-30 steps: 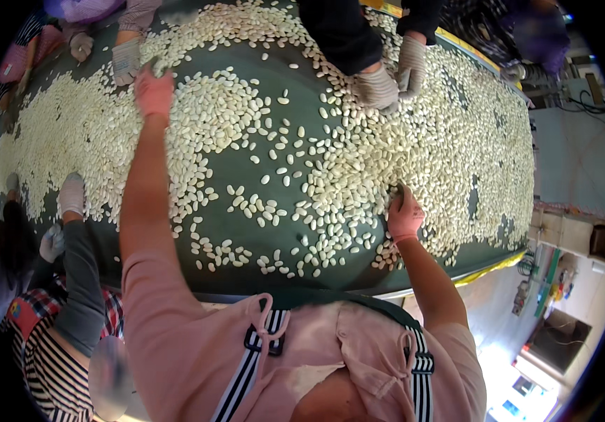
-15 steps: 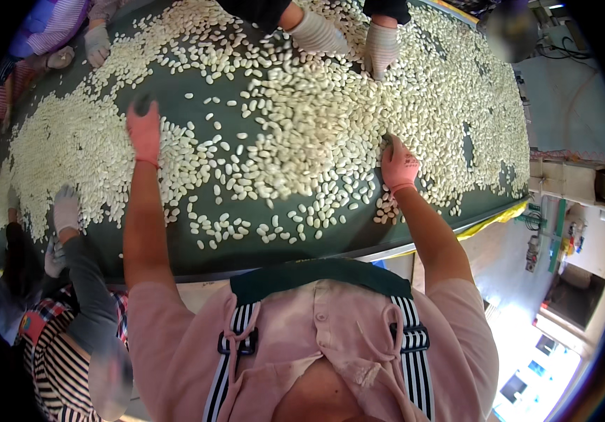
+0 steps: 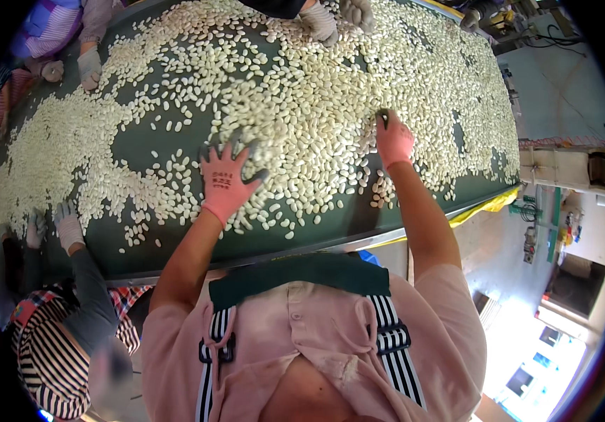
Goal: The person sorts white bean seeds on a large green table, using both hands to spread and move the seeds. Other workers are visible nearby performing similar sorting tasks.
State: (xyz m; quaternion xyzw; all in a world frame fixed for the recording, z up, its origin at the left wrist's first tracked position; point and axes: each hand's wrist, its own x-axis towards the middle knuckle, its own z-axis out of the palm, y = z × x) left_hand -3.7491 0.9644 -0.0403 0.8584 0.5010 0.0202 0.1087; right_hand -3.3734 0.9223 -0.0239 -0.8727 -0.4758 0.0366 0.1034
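Observation:
White beans lie spread across a dark green table surface. My left hand, in a pink glove with dark fingertips, is open with its fingers spread at the near left edge of the central bean pile. Over the beans to the right is my right hand, in a matching glove. Its fingers are curled together, and whatever may be between them is hidden. A small cluster of beans lies just below the right wrist.
Across the table, a person's gloved hands work among the beans. Other gloved hands reach in at the far left and near left. A metal edge borders the near side, with yellow sheeting at the right.
My left hand has moved right and nearer, from the left pile to the central one, fingers now spread. My right hand has shifted slightly farther away. Beans have slid between the piles.

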